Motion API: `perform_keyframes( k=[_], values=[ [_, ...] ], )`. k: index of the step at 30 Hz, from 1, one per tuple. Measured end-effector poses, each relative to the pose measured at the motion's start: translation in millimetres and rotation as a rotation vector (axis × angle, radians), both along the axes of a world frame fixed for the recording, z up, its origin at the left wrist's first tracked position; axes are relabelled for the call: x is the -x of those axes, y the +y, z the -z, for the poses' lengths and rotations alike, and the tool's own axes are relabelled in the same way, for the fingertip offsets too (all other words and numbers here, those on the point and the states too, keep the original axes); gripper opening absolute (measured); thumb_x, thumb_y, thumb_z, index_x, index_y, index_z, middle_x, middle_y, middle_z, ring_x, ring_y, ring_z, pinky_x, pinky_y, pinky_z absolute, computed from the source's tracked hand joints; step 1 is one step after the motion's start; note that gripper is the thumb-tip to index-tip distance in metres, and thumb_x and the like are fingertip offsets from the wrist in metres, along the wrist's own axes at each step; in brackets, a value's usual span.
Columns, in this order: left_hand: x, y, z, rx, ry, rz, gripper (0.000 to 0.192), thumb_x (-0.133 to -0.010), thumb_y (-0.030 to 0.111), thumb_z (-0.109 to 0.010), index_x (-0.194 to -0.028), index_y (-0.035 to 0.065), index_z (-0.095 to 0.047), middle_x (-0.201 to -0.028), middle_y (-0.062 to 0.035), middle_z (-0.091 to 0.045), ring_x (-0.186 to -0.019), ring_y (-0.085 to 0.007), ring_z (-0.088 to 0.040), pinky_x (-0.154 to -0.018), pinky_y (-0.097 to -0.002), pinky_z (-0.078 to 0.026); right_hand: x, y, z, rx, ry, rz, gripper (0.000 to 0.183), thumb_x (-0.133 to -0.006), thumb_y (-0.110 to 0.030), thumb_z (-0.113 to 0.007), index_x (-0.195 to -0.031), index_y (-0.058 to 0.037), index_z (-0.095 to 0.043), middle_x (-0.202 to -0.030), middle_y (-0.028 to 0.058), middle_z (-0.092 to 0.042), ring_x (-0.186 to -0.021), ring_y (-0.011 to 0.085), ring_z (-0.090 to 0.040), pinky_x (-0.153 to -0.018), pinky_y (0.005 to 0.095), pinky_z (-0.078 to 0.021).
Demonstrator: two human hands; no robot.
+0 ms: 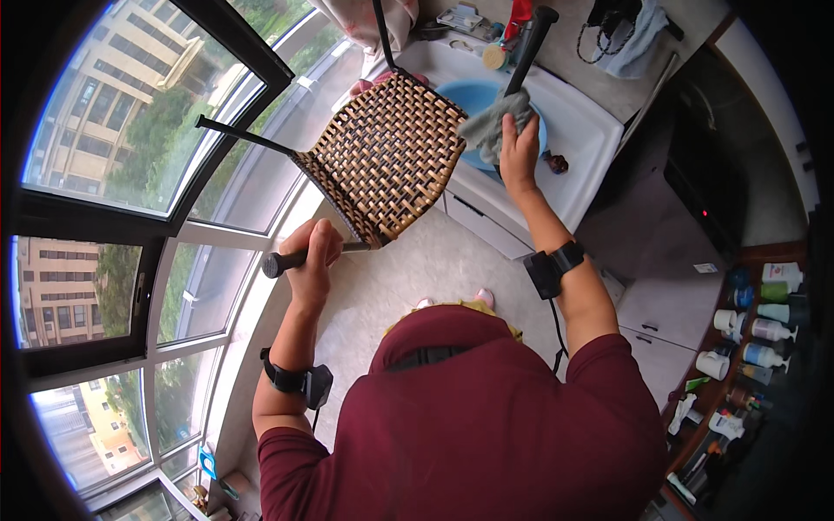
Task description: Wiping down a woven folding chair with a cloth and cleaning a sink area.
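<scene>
A chair or stool with a woven tan-and-black seat (pixel 394 146) and dark tubular legs is held up in front of me, its legs sticking out in several directions. My left hand (pixel 311 260) grips one leg near its capped end, at the lower left of the seat. Right of the seat, my right hand (pixel 519 153) presses a grey-green cloth (pixel 498 124) around another leg (pixel 531 52), whose capped end points up and away. Behind the cloth, a light blue basin (pixel 466 94) sits in the white sink (pixel 586 130).
Windows (pixel 228 182) line the left side, with an open black-framed sash (pixel 267 84) near a chair leg. A dark brown object (pixel 557 163) lies in the sink. Cloths (pixel 635 45) lie on the counter beyond. Bottles and mugs (pixel 712 365) fill a shelf at the right.
</scene>
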State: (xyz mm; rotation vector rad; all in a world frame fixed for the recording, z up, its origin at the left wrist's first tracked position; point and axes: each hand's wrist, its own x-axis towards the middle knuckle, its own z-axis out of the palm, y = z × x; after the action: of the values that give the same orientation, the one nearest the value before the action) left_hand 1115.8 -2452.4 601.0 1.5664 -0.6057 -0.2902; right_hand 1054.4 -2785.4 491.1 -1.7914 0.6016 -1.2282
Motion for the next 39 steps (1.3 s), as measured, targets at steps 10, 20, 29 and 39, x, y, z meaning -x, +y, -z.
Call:
perform_keyframes(
  k=[10,20,29,39],
  values=[
    [-8,21,29,0.129,0.15,-0.037,0.034,-0.096,0.018,-0.051,-0.066,0.0042,-0.045,-0.057,-0.0009,-0.042,-0.05,-0.008,-0.036,-0.046,-0.0241,-0.029,0,3,72,0.102,0.14,-0.039,0.033,-0.09,-0.019,-0.061,-0.115,-0.0006,-0.048,-0.105,0.0193,-0.058,-0.098,0.0381,-0.056,-0.084,0.0427,-0.044],
    [-25,69,100,0.218,0.237,-0.344,0.037,-0.098,0.028,-0.048,-0.069,0.0053,-0.046,-0.055,-0.0019,-0.034,-0.06,-0.0175,-0.043,-0.068,-0.0353,-0.041,-9,31,45,0.265,0.144,-0.246,0.04,-0.089,-0.021,-0.062,-0.119,-0.0001,-0.046,-0.11,0.02,-0.055,-0.1,0.037,-0.055,-0.086,0.0434,-0.0442],
    [-50,136,196,0.415,0.684,-0.629,0.025,-0.098,0.025,-0.05,-0.086,0.0025,-0.05,-0.064,-0.0065,-0.048,-0.071,-0.0237,-0.056,-0.084,-0.0398,-0.05,-46,81,30,0.408,0.212,-0.431,0.044,-0.085,-0.025,-0.067,-0.119,-0.0051,-0.047,-0.116,0.017,-0.056,-0.109,0.0371,-0.054,-0.093,0.0432,-0.0432],
    [-65,164,236,0.488,0.884,-0.624,0.019,-0.096,0.02,-0.052,-0.087,0.0036,-0.051,-0.066,-0.0075,-0.05,-0.074,-0.0247,-0.055,-0.085,-0.0374,-0.048,-15,18,128,0.594,0.518,-0.393,0.037,-0.08,-0.009,-0.064,-0.116,-0.0088,-0.057,-0.124,0.0132,-0.055,-0.114,0.0331,-0.052,-0.096,0.0415,-0.0436]
  ],
)
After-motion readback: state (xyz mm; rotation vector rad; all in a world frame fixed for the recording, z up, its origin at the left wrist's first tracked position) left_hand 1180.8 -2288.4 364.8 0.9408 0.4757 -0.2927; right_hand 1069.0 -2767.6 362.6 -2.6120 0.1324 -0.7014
